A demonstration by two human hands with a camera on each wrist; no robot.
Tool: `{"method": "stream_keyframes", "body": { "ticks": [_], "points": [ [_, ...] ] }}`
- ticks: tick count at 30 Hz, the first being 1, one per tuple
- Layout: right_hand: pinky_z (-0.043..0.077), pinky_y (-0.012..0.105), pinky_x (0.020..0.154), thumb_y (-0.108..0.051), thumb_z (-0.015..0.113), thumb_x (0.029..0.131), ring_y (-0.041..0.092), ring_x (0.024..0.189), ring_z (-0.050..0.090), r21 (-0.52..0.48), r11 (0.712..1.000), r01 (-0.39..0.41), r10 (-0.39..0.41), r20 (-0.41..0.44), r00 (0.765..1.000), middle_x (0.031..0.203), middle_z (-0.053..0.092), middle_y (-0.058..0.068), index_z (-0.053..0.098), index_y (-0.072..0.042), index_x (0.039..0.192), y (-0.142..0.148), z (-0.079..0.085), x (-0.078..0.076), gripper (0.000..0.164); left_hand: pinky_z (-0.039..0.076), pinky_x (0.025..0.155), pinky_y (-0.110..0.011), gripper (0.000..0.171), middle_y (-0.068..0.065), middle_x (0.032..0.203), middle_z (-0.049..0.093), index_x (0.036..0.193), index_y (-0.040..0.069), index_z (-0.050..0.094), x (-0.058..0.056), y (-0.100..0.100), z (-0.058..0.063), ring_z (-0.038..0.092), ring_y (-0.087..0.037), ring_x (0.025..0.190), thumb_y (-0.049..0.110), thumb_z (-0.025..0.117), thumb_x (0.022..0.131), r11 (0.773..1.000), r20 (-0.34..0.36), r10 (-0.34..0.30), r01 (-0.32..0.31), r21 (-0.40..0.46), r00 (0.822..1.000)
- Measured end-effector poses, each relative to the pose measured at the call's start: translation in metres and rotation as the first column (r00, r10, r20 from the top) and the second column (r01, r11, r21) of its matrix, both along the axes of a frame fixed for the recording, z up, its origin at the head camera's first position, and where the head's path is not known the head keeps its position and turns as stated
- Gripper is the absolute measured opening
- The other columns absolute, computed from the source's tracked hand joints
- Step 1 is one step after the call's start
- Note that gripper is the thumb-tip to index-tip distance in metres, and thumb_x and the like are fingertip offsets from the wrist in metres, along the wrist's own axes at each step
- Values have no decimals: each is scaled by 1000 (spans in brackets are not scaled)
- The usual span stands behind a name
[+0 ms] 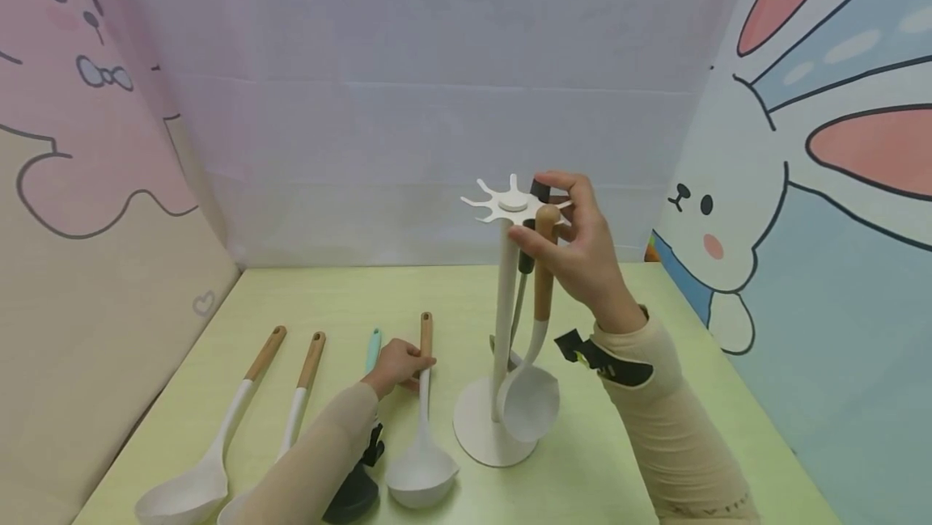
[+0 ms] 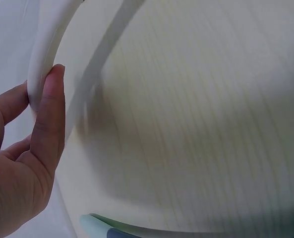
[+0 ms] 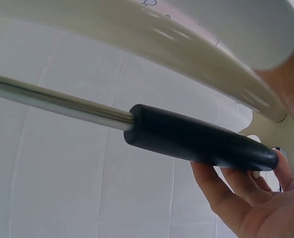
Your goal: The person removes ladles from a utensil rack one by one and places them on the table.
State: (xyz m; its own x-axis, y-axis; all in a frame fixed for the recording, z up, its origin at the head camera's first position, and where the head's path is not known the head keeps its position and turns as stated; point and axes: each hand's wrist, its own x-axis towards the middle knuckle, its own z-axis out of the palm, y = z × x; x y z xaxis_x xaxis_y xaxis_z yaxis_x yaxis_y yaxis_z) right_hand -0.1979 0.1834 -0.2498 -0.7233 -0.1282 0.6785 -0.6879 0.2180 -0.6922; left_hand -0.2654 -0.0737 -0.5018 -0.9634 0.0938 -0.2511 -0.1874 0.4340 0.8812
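My left hand (image 1: 399,365) pinches a white ladle (image 1: 422,472) where its pale neck meets the wooden handle. Close up in the left wrist view, thumb and fingers hold the white neck (image 2: 41,47). Higher up, my right hand (image 1: 582,250) is at the top of a white utensil rack (image 1: 504,306) with a hook crown. It grips the black handle (image 3: 196,139) of a utensil with a metal shaft (image 3: 62,101); the utensil's head is mostly hidden. A second white ladle (image 1: 530,404) with a wooden handle hangs in front of it.
Left of the rack lie another white ladle (image 1: 191,489), a wooden-handled white utensil (image 1: 294,416) partly under my left sleeve, and a black-headed utensil (image 1: 353,497) near a mint-green handle (image 1: 374,347). Printed walls (image 1: 837,209) flank the table.
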Motion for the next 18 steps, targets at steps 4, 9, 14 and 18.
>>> {"method": "stream_keyframes", "body": {
  "ticks": [4,9,14,18],
  "points": [
    [46,29,81,-76,71,70,17,89,50,2,1000,2,-2,2,1000,128,51,17,45,4,134,0,0,0,105,56,53,-25,15,-12,78,65,85,-8,69,0,-1,-3,63,-12,50,6,72,90,999,-6,-11,11,-34,1000],
    [45,29,81,-76,71,70,16,88,50,4,1000,1,-1,-3,1000,130,50,17,46,3,134,0,1,-1,105,55,51,-25,16,-12,73,67,83,-7,70,0,-2,-3,63,-12,49,7,72,90,998,-7,-24,23,-65,1000],
    [46,28,82,-75,72,70,15,88,49,-7,1000,-6,6,-1,1000,132,49,16,46,3,135,-1,1,0,104,56,52,-26,17,-12,71,67,83,-6,69,1,-1,-1,65,-14,49,8,72,91,996,-3,-34,34,-82,999],
    [47,29,83,-74,72,70,16,88,51,-10,1000,-10,10,10,1000,131,49,16,45,2,135,0,0,0,104,57,52,-27,17,-11,69,67,81,-5,69,2,-1,-1,66,-17,51,9,72,91,994,-29,-55,52,-93,998]
  ]
}}
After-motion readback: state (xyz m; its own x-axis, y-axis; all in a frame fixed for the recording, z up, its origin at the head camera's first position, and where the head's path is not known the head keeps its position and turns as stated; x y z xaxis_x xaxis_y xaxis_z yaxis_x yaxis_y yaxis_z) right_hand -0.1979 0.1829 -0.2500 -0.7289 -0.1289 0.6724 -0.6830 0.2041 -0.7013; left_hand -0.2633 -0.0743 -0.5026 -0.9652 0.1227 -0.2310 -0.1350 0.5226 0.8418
